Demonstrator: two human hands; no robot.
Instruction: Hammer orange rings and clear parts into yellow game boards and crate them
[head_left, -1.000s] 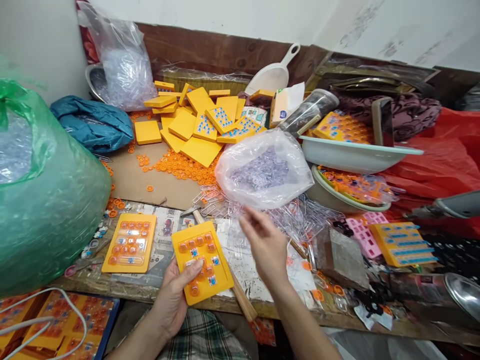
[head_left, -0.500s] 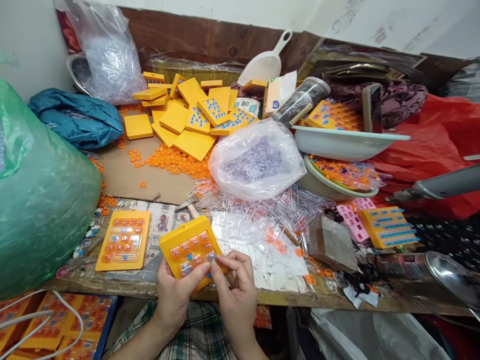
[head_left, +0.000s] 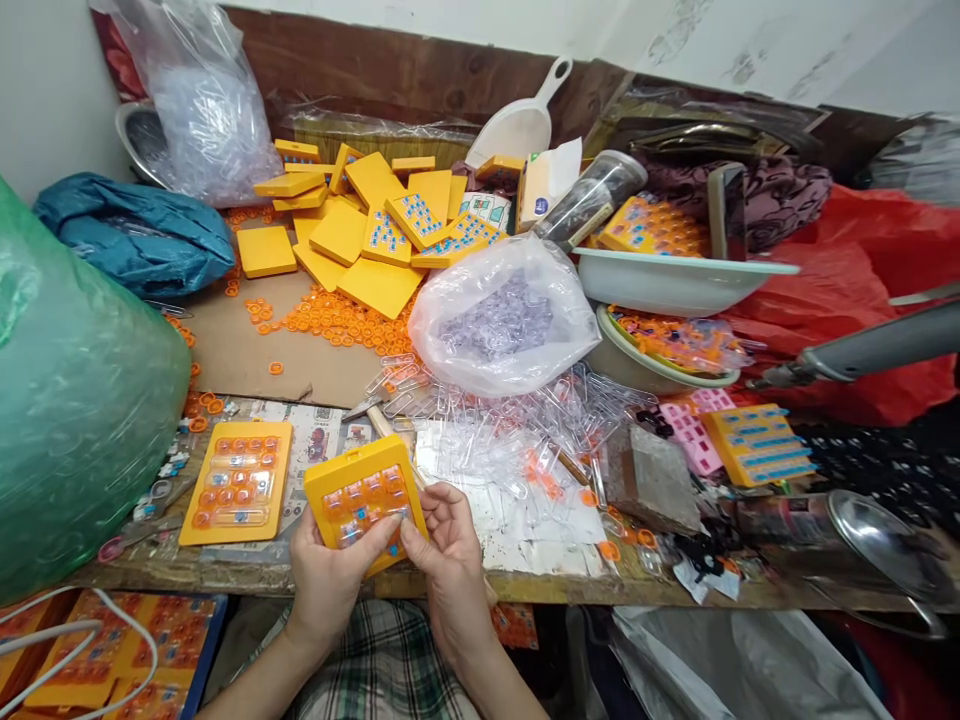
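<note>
A yellow plastic tile (head_left: 330, 500), set with rows of orange and clear keycap-like pieces and a few blue spots, is held tilted above the bench's front edge. My left hand (head_left: 330, 585) grips its lower left side, thumb lying across the lower face. On the lower right, my right hand (head_left: 450, 560) presses its thumb on the face, with the other fingers bent at and behind the edge. A second such yellow tile (head_left: 279, 480), fitted with orange and clear pieces, lies flat on the bench to the left.
Yellow tiles (head_left: 379, 290) are heaped behind loose orange rings (head_left: 337, 318). A white bag (head_left: 427, 330) of clear pieces stands mid-bench, with clear clip-like pieces (head_left: 555, 410) before it. A stone block (head_left: 652, 480) and basins (head_left: 690, 275) are right; a green bag (head_left: 82, 400) bulges left.
The whole view has shifted slightly. My right hand's fingers have moved from over the tile's face to its right edge, while the thumb stays on the face. My left hand keeps its grip.
</note>
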